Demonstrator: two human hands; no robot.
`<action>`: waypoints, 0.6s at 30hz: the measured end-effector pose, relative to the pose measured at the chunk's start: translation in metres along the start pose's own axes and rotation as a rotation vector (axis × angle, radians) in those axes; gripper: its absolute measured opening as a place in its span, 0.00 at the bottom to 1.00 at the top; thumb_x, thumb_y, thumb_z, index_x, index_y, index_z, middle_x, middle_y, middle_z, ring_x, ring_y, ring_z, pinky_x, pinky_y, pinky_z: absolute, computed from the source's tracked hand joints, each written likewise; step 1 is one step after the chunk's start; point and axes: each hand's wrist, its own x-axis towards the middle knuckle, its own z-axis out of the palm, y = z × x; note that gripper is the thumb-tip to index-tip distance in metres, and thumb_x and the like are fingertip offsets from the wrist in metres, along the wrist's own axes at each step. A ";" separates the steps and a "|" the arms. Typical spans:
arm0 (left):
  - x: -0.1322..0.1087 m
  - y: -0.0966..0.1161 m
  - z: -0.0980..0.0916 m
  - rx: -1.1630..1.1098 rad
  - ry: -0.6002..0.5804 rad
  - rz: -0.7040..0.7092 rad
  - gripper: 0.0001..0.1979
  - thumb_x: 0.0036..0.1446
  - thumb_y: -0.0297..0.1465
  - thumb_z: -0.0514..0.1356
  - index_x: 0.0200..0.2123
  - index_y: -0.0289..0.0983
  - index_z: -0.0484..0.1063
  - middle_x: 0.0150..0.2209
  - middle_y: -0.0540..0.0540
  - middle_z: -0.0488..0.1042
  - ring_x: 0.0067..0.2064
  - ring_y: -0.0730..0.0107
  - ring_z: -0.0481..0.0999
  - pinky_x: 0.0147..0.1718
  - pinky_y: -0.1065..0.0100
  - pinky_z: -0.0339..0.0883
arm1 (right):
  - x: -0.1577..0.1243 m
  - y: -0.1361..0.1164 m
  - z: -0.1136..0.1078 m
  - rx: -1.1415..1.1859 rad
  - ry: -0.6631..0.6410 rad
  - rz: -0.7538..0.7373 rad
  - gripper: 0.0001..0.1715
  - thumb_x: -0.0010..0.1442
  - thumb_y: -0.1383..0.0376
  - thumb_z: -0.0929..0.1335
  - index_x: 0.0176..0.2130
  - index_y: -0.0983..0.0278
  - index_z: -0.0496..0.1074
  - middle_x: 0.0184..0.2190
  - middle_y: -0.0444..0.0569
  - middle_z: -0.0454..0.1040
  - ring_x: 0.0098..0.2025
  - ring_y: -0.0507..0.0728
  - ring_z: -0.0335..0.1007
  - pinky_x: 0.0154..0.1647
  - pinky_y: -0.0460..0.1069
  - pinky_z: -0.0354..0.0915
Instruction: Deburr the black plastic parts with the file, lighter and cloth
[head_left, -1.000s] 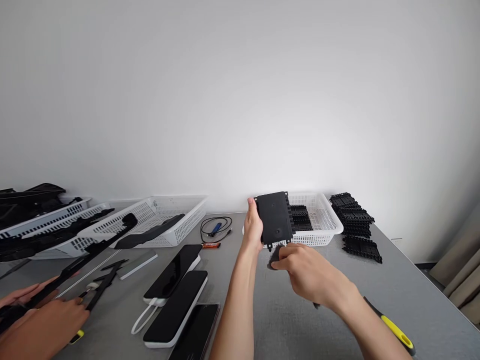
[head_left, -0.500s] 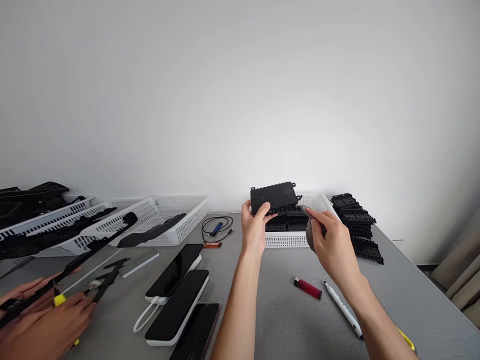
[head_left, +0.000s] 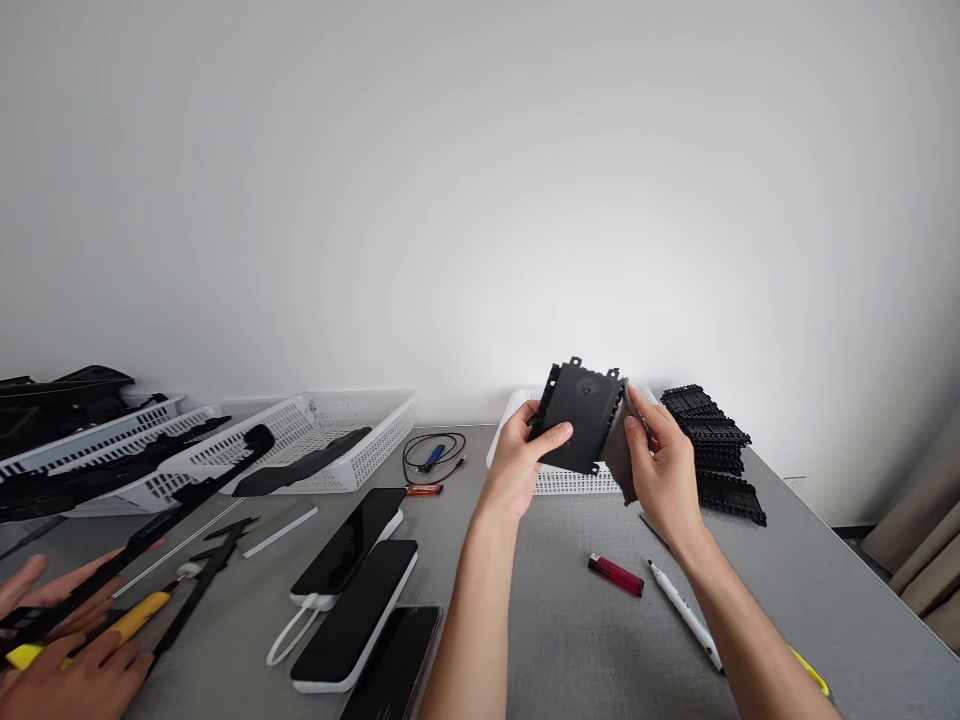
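My left hand (head_left: 517, 455) grips a black plastic panel (head_left: 577, 415), its thumb lying across the flat face. The panel is tilted, with small tabs on its top edge and notches along its sides. In my right hand (head_left: 664, 465), pinched between thumb and fingers, is a thin grey sheet (head_left: 619, 455) that looks like sandpaper. The sheet is up against the panel's right edge. Both hands are raised in front of a white basket (head_left: 577, 482), whose contents are mostly hidden behind them.
Black panels (head_left: 716, 435) are stacked at right. A red lighter (head_left: 616, 575) and a white marker (head_left: 686, 615) lie nearer. Phones (head_left: 356, 615), a cable (head_left: 409, 465) and white baskets (head_left: 382, 440) are at left. A co-worker's hands (head_left: 82, 670) hold a long black part and a yellow-handled tool (head_left: 139, 615).
The panel has turned steeper and shifted right and slightly down. The grey sheet has come up against its right edge. At left, the co-worker's hands have moved left, showing more of the yellow handle.
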 end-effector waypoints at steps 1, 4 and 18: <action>-0.001 0.000 -0.001 0.036 -0.021 -0.015 0.27 0.39 0.33 0.76 0.43 0.38 0.72 0.34 0.48 0.80 0.36 0.66 0.79 0.39 0.66 0.71 | 0.000 0.000 0.001 -0.006 0.002 -0.011 0.26 0.69 0.62 0.61 0.63 0.62 0.70 0.38 0.51 0.74 0.33 0.55 0.67 0.31 0.50 0.65; 0.000 -0.002 0.000 0.113 -0.086 -0.002 0.32 0.41 0.35 0.76 0.50 0.38 0.72 0.40 0.43 0.82 0.42 0.60 0.80 0.44 0.62 0.72 | 0.000 0.000 0.003 -0.026 0.007 -0.064 0.26 0.69 0.64 0.60 0.63 0.62 0.70 0.36 0.50 0.73 0.30 0.54 0.65 0.29 0.50 0.64; -0.004 -0.005 0.008 0.254 -0.118 0.143 0.21 0.52 0.40 0.70 0.47 0.38 0.76 0.48 0.42 0.81 0.50 0.53 0.79 0.47 0.60 0.73 | 0.000 0.003 0.001 -0.132 0.051 -0.287 0.22 0.68 0.67 0.62 0.57 0.62 0.76 0.38 0.51 0.77 0.36 0.55 0.72 0.36 0.51 0.69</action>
